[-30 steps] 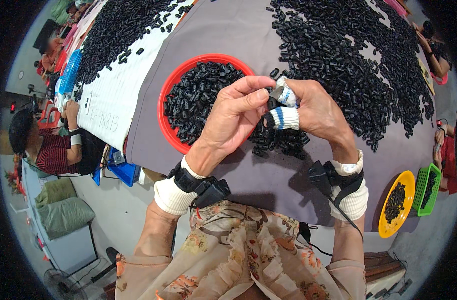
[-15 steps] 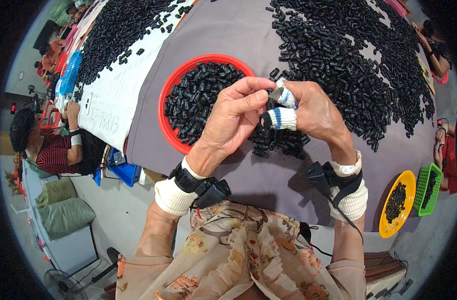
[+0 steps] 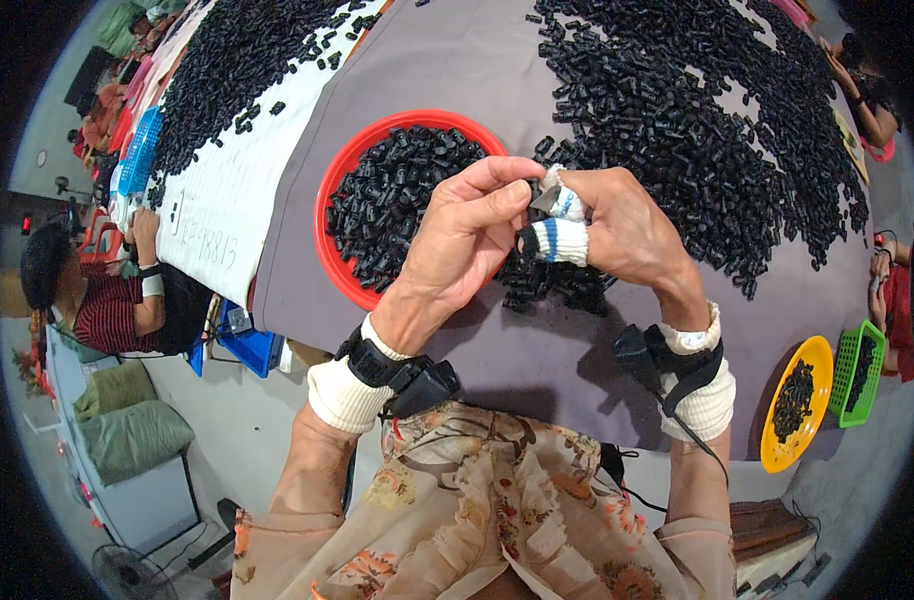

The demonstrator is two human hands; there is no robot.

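Observation:
My left hand [image 3: 455, 228] is closed in a pinch, thumb and forefinger meeting on a small black cylindrical part that the fingertips mostly hide. Against it, my right hand [image 3: 632, 222] grips a small grey blade [image 3: 544, 203], its thumb and forefinger wrapped in white finger covers with blue stripes. Just left of and beneath my left hand stands a red basin [image 3: 326, 230], filled with the same kind of black parts. Behind and beside my right hand spreads a large heap of black parts [image 3: 667, 140] on the grey tabletop [image 3: 407, 70].
At the right edge of the table are a yellow tray [image 3: 819, 400] and a green basket [image 3: 872, 345], both holding black parts. Another heap [image 3: 242, 70] lies on a white cloth at far left. A person [image 3: 107, 290] in a striped top works at left; others sit at right.
Both hands have shifted very slightly left, still together over the basin's right side. The blade has turned a little between the fingers.

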